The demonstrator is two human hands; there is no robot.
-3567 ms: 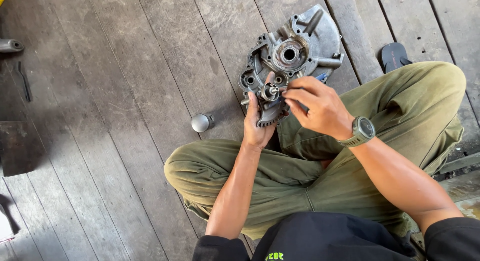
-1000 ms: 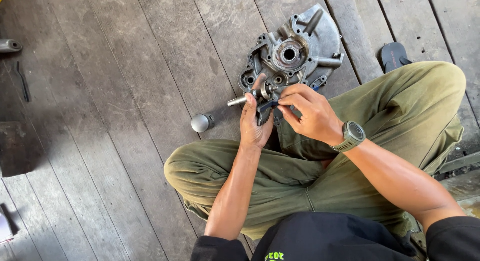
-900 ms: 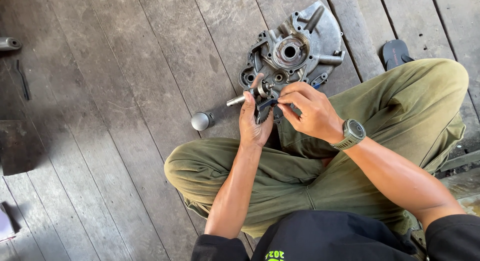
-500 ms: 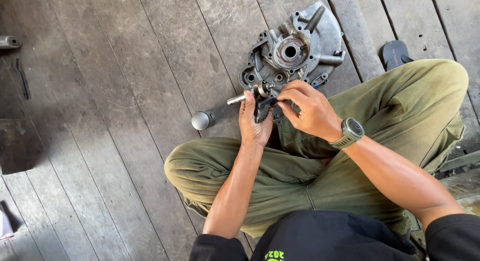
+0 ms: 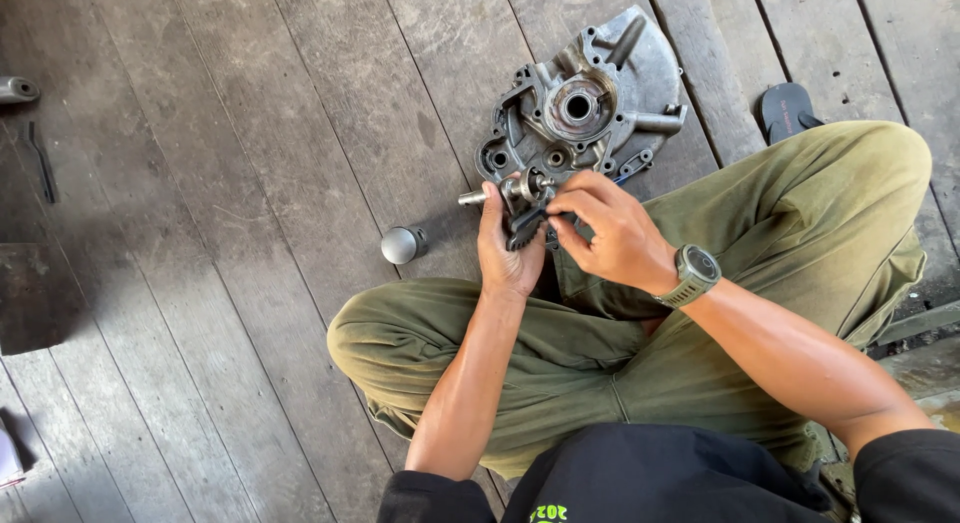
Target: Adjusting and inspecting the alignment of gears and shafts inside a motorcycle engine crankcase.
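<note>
I sit cross-legged on a plank floor. My left hand grips a steel gear shaft that points left, with a dark toothed gear on it. My right hand, a grey watch on its wrist, pinches the gear and parts at the shaft's right end. Just beyond both hands lies a grey cast engine case with a round bearing hole, flat on the boards.
A short metal cylinder stands on the floor left of my knee. A dark sandal lies at the upper right. A grey tube, a thin dark tool and a dark plate sit at the left edge.
The gear shaft has come off the engine case and is now held sideways in my left hand. In the last second the hands stayed almost still.
</note>
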